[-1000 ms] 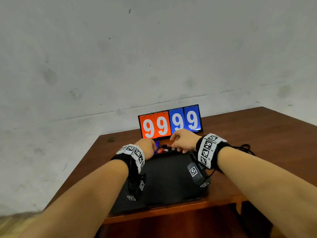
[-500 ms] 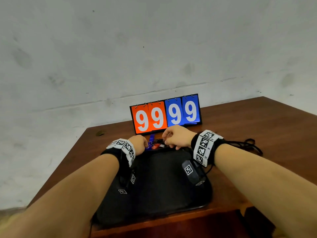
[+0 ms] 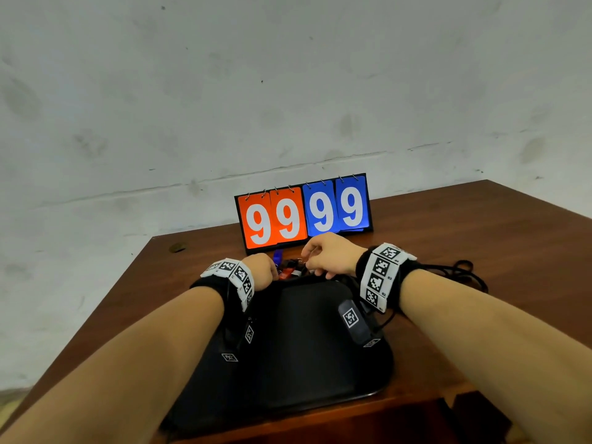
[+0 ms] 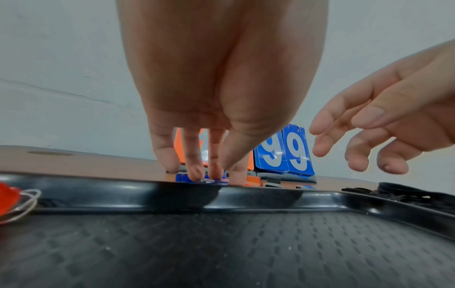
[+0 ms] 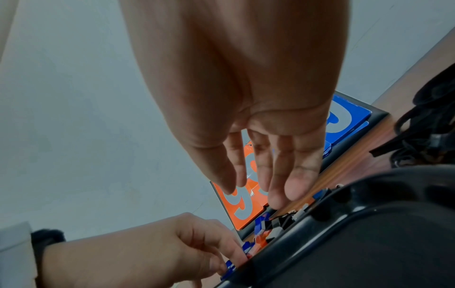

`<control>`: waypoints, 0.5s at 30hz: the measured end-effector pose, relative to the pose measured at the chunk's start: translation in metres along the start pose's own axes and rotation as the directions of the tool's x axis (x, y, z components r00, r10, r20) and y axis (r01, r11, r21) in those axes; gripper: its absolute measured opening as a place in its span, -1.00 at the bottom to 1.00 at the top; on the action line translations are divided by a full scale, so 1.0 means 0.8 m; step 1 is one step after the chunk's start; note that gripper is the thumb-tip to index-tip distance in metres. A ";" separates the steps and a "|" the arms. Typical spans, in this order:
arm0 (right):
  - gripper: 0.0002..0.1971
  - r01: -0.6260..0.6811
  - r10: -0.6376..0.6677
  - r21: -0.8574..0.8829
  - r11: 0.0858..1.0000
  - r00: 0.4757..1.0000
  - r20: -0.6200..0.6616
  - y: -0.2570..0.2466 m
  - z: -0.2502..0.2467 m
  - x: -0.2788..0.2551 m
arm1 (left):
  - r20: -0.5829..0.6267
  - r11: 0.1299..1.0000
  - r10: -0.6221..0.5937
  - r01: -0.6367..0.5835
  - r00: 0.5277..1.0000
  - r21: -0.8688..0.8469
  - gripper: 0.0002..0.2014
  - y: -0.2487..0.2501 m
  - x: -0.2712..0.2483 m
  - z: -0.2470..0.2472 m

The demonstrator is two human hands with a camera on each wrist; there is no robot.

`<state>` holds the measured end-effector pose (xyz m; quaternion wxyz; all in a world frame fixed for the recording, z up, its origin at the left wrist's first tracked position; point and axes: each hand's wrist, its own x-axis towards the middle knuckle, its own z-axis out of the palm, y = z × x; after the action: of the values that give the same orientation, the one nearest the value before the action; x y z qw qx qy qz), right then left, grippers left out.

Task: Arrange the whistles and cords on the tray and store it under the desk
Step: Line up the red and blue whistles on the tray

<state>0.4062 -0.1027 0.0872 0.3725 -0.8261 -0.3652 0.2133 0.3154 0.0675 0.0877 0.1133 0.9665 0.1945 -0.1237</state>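
A black tray [image 3: 307,363] lies on the brown desk in front of me. Beyond its far rim [image 4: 246,193] lie several whistles: a blue one [image 4: 187,178], an orange one [image 4: 253,180] and a red one [image 3: 286,274]. My left hand [image 3: 272,272] reaches over the rim, its thumb and fingers [image 4: 194,171] pinching the blue whistle. My right hand [image 5: 258,193] hovers just above the whistles with straight, spread fingers, holding nothing. Black cords [image 3: 461,270] are piled on the desk to the right of the tray. Another red whistle [image 4: 7,194] with a metal ring shows at the left edge.
A flip scoreboard [image 3: 304,213] reading 9999 stands right behind the whistles, in front of a white wall. The desk's left edge [image 3: 128,283] runs close to the tray. Bare desk wood [image 3: 512,238] stretches to the right beyond the cords.
Both hands stay at the whistles behind the tray's far rim. The head view has shifted, so tray and scoreboard sit a little differently in frame.
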 end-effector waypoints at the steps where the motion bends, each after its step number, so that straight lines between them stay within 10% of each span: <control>1: -0.76 0.002 -0.002 0.002 1.000 1.000 0.002 0.000 0.001 0.001 | -0.002 1.000 0.000 0.000 1.000 -0.002 -0.64 -0.001 0.000 0.001; 15: -0.75 -0.025 0.025 0.049 0.998 1.000 -0.005 -0.029 0.011 0.011 | -0.266 0.968 -0.022 -0.046 0.964 -0.247 -0.78 -0.037 -0.016 -0.004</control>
<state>0.3962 -0.0813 0.0991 0.3910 -0.8218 -0.3484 0.2246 0.2926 0.0904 0.0897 0.2082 0.9533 0.2162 0.0337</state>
